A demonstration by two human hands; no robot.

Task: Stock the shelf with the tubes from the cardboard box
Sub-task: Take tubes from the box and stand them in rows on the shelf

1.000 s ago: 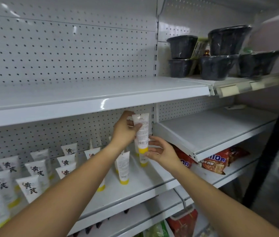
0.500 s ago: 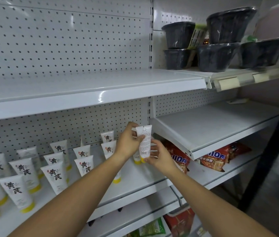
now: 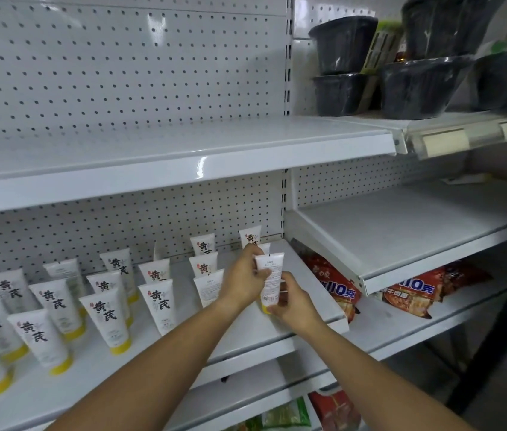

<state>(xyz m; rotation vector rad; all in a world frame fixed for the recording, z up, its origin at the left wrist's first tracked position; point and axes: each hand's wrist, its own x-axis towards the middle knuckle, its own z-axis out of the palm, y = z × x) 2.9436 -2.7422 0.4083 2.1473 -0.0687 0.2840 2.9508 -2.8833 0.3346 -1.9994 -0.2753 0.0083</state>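
A white tube with a yellow cap (image 3: 270,279) stands upright, cap down, at the right end of the white shelf (image 3: 246,334), its back label facing me. My left hand (image 3: 243,281) grips its upper part from the left. My right hand (image 3: 292,301) pinches its lower end near the cap. Several matching tubes (image 3: 159,301) stand in rows to the left, most with black characters facing out. The cardboard box is out of sight.
An empty white shelf (image 3: 184,150) hangs above the tubes. To the right, a bare shelf (image 3: 401,231) sits over red snack bags (image 3: 407,290). Black wrapped bowls (image 3: 417,85) are stacked on the top right shelf. More packets (image 3: 283,415) lie below.
Both hands have brought the held tube down from near the upper shelf's edge to the tube shelf's right end. The view has tilted, showing more tubes at left.
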